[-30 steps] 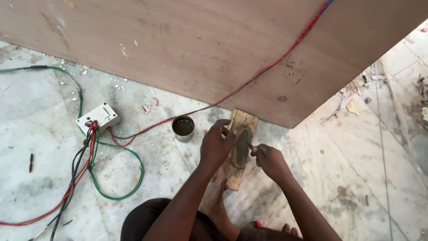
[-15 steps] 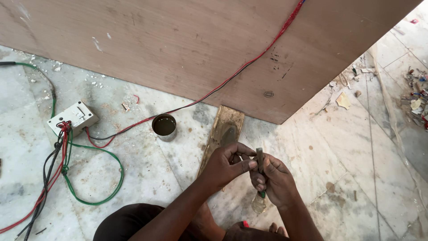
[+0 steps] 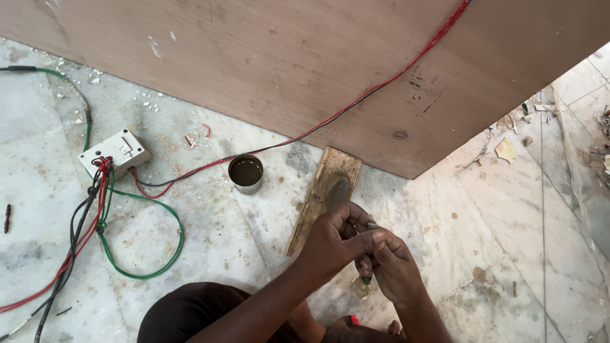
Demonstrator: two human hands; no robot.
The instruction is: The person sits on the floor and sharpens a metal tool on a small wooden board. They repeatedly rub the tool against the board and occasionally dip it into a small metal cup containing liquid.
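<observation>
My left hand (image 3: 333, 241) and my right hand (image 3: 395, 263) are pressed together just below the near end of a long wooden block (image 3: 318, 203). The block lies on the floor and has a dark oval stone (image 3: 335, 190) set in its top. Both hands close around a small tool (image 3: 366, 278). A green bit of it shows under the fingers and a grey metal tip (image 3: 372, 225) shows above them. Most of the tool is hidden. A small round tin of dark liquid (image 3: 246, 171) stands left of the block.
A large plywood sheet (image 3: 305, 63) covers the far floor, with a red and black wire (image 3: 381, 86) running across it. A white switch box (image 3: 114, 151) sits at left among green, red and black cables (image 3: 105, 235). Wood scraps (image 3: 506, 151) litter the marble floor at right.
My hands have drawn back off the stone toward my body and closed together around the tool. The view has shifted, so the block and tin sit further left.
</observation>
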